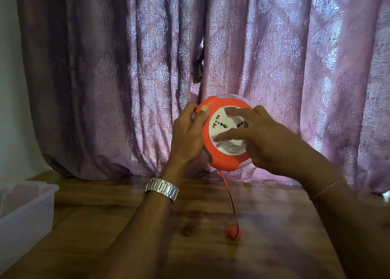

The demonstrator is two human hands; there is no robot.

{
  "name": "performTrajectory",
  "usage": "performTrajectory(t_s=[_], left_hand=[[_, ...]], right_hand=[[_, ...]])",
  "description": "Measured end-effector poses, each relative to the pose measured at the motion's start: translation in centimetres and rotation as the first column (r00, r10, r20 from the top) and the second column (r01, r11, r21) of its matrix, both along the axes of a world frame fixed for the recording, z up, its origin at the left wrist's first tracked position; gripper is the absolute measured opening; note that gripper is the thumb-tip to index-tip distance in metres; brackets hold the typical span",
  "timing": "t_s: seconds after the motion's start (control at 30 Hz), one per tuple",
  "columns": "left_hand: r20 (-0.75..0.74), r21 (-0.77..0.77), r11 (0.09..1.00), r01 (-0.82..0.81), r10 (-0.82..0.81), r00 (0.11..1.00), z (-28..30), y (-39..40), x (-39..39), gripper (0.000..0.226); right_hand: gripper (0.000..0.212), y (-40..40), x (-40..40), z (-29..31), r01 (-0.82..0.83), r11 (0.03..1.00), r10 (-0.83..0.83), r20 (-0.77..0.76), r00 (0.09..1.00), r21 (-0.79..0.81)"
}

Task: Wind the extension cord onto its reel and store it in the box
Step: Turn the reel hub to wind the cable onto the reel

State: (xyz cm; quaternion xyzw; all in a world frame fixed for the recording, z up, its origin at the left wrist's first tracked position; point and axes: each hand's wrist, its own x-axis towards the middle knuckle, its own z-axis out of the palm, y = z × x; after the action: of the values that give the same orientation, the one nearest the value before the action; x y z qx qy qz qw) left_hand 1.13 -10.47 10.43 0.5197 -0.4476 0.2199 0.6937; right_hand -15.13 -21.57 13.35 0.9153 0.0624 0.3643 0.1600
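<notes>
- Purple patterned curtains (274, 57) hang behind a brown wooden table (147, 236).
- Held up above the table is a round orange reel with a white socket face (223, 152).
- The left hand (187, 137) grips the reel's left rim, thumb curled over the front edge.
- The right hand (259, 137) lies across the white face, fingers spread and fairly straight, pressing on it.
- A thin orange cord (231, 202) hangs from the reel's underside down to its orange plug (232, 232) on the table.
- A translucent white plastic box (23, 211) sits at the table's left edge, well apart from the reel.
- A silver metal watch (161, 189) circles the left wrist.
</notes>
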Motion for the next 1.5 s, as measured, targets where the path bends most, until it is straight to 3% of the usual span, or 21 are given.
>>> performTrajectory(t_s=[0.1, 0.23, 0.37, 0.57, 0.67, 0.8, 0.9, 1.0, 1.13, 1.2, 1.3, 1.37, 1.5], left_hand=[[0.020, 0.003, 1.000, 0.005, -0.005, 1.000, 0.1, 0.0, -0.2, 0.027], [0.039, 0.029, 1.000, 0.006, -0.007, 0.999, 0.0, -0.2, -0.1, 0.029], [0.028, 0.040, 0.999, 0.006, -0.007, 1.000, -0.2, -0.3, -0.2, 0.029], [0.028, 0.044, 0.999, -0.014, 0.012, 1.000, -0.3, -0.4, 0.1, 0.031], [0.004, 0.008, 1.000, -0.001, 0.001, 1.000, -0.2, -0.4, 0.1, 0.031], [-0.039, -0.024, 0.999, 0.034, -0.035, 0.999, 0.0, -0.4, -0.1, 0.031], [-0.049, -0.025, 0.999, 0.040, -0.041, 0.998, 0.1, -0.2, -0.3, 0.031], [-0.043, -0.017, 1.000, 0.021, -0.022, 0.999, 0.1, 0.0, -0.2, 0.033], [-0.046, -0.012, 0.999, 0.036, -0.036, 0.998, 0.1, 0.2, -0.1, 0.040], [-0.043, -0.006, 0.999, 0.033, -0.033, 0.999, 0.1, 0.2, -0.1, 0.040], [-0.031, -0.003, 1.000, 0.020, -0.020, 0.999, 0.0, 0.2, -0.1, 0.037], [-0.021, 0.005, 1.000, 0.017, -0.017, 1.000, 0.0, 0.1, -0.2, 0.035], [-0.004, 0.030, 0.999, 0.011, -0.011, 1.000, 0.0, 0.1, -0.2, 0.030]], right_hand=[[0.071, 0.5, 0.4, -0.1, 0.083, 0.994, -0.082, 0.018, 0.996, -0.065], [0.043, 0.8, 0.3, -0.2, 0.145, 0.988, -0.138, 0.101, 0.985, -0.059], [0.061, 1.5, 0.1, -0.4, 0.165, 0.986, -0.168, 0.094, 0.981, 0.039], [0.054, 1.8, 0.2, -0.8, 0.080, 0.993, -0.097, 0.204, 0.974, 0.090], [0.054, 0.9, 0.8, -1.1, 0.116, 0.985, -0.141, 0.213, 0.967, 0.127], [0.065, 0.7, 1.7, -1.2, 0.115, 0.961, -0.202, 0.358, 0.911, 0.249], [0.064, 0.7, 1.9, -1.2, 0.162, 0.973, -0.215, 0.390, 0.895, 0.166], [0.057, 0.4, 1.6, -0.9, 0.091, 0.992, -0.120, 0.416, 0.902, 0.090], [0.022, -0.5, 0.8, -0.1, -0.105, 0.994, 0.102, 0.259, 0.960, -0.001], [0.040, -0.7, 0.5, 0.0, -0.121, 0.993, 0.120, 0.131, 0.984, -0.001], [0.062, -0.1, 0.6, -0.2, -0.009, 0.997, 0.011, 0.033, 0.999, -0.071], [0.064, 0.2, 0.7, -0.2, 0.052, 0.993, -0.047, 0.041, 0.998, -0.108], [0.048, 0.1, 0.7, -0.3, 0.128, 0.979, -0.110, 0.121, 0.987, -0.156]])
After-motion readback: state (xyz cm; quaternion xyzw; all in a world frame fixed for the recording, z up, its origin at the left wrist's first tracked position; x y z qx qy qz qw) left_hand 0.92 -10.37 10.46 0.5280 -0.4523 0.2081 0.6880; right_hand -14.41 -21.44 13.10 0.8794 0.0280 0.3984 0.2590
